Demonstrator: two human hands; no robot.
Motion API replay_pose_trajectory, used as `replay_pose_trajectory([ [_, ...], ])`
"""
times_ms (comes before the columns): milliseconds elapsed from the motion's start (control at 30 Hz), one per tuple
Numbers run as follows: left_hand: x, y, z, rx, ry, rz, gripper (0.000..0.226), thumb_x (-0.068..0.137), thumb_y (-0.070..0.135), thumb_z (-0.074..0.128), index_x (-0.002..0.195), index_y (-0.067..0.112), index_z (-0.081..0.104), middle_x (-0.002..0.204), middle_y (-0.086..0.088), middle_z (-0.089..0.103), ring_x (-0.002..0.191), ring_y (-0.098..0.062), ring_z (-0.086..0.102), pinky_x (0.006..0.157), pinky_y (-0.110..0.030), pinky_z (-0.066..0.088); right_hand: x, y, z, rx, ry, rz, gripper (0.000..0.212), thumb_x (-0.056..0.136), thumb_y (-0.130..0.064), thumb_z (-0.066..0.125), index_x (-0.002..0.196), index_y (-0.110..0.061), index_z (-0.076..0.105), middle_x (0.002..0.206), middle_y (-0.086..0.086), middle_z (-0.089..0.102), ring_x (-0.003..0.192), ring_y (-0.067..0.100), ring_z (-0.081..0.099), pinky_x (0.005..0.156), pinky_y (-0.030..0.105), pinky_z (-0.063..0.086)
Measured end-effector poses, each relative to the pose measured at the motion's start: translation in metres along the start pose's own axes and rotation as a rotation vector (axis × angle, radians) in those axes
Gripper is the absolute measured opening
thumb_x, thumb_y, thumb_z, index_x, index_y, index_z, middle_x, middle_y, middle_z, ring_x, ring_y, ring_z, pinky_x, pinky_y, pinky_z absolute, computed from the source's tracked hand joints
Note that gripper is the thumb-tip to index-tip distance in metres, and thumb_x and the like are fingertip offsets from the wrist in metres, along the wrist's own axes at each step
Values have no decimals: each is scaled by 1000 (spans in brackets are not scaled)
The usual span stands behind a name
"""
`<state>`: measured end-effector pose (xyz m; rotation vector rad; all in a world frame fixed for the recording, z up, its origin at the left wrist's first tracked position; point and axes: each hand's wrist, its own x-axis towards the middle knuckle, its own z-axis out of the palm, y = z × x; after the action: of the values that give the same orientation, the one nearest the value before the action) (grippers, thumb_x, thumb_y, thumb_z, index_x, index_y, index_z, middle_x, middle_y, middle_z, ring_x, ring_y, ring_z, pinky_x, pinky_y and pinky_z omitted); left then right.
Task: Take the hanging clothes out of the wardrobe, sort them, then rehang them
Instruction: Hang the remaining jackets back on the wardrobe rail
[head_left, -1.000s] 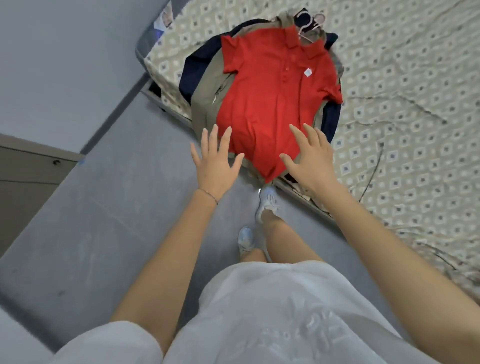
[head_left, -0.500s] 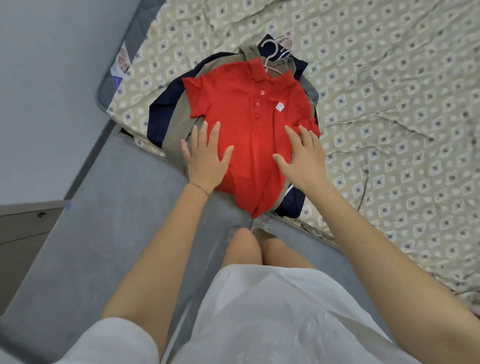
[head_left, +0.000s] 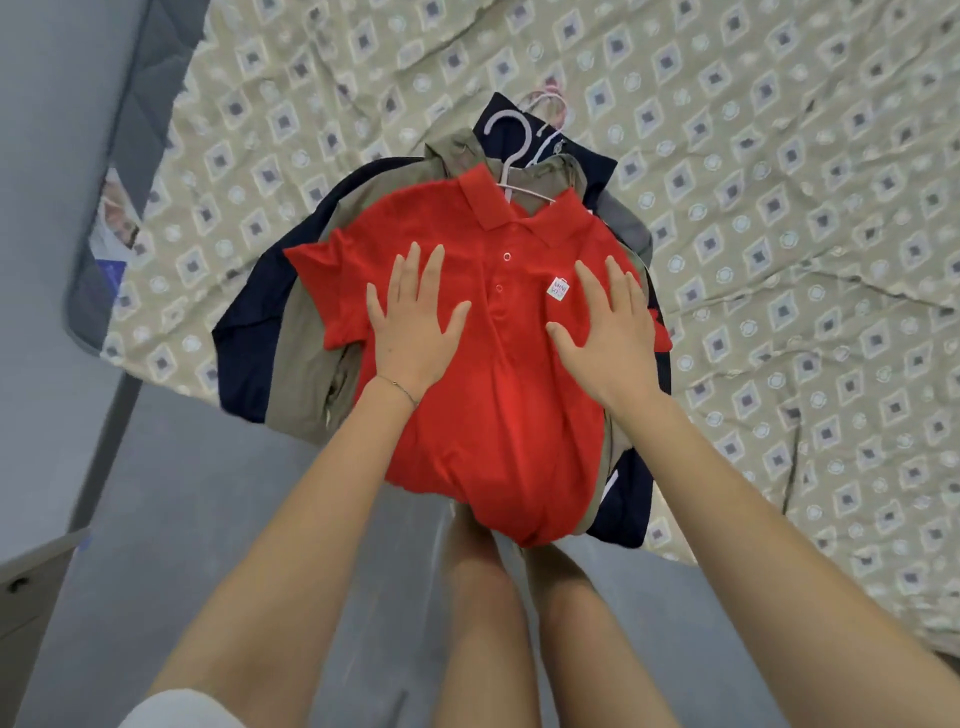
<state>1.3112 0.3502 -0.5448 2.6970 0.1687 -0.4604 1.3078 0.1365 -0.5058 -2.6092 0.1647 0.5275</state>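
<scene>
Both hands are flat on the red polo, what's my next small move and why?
Probably sweep both palms outward to smooth it: left hand and right hand lie flat on the red polo, which tops the pile on the bed, hem hanging off the edge.

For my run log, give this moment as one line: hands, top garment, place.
left hand: open, flat on red polo shirt | right hand: same | shirt: on hanger, tops clothes pile on bed
</scene>
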Motion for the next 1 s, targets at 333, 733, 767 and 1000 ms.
replay_pose_trajectory([
  [333, 116, -36, 64, 65, 70, 64, 69, 101, 43, 43, 158, 23, 11, 166, -6, 9, 153, -24, 3, 120, -52, 0, 112, 40, 63, 55, 51, 56, 73, 96, -45, 54, 156, -24, 19, 162, 11, 17, 150, 29, 13, 120, 49, 15],
  [733, 141, -58, 63, 65, 267, 27, 56, 102, 31, 35, 156, 21, 24, 157, -11, 29, 148, -27, 23, 120, -51, 7, 135, 31, 57, 173, 157, 173, 50, 98, -44, 53, 133, -9, 50, 128, 12, 49, 121, 28, 44, 99, 34, 34],
  [767, 140, -60, 63, 69, 252, 20, 56, 103, 31, 34, 156, 20, 24, 155, -10, 34, 146, -27, 25, 120, -51, 6, 133, 29, 56, 181, 149, 188, 49, 97, -47, 52, 128, -9, 53, 124, 10, 51, 117, 25, 46, 94, 32, 35],
  [1000, 111, -68, 17, 4, 219, 98, 41, 100, 40, 41, 110, 5, 60, 105, -18, 56, 103, -37, 49, 90, -46, 39, 87, 18, 39, 302, 181, 119, 47, 94, -55, 51, 70, -18, 37, 71, -5, 40, 70, 14, 40, 64, 30, 31],
])
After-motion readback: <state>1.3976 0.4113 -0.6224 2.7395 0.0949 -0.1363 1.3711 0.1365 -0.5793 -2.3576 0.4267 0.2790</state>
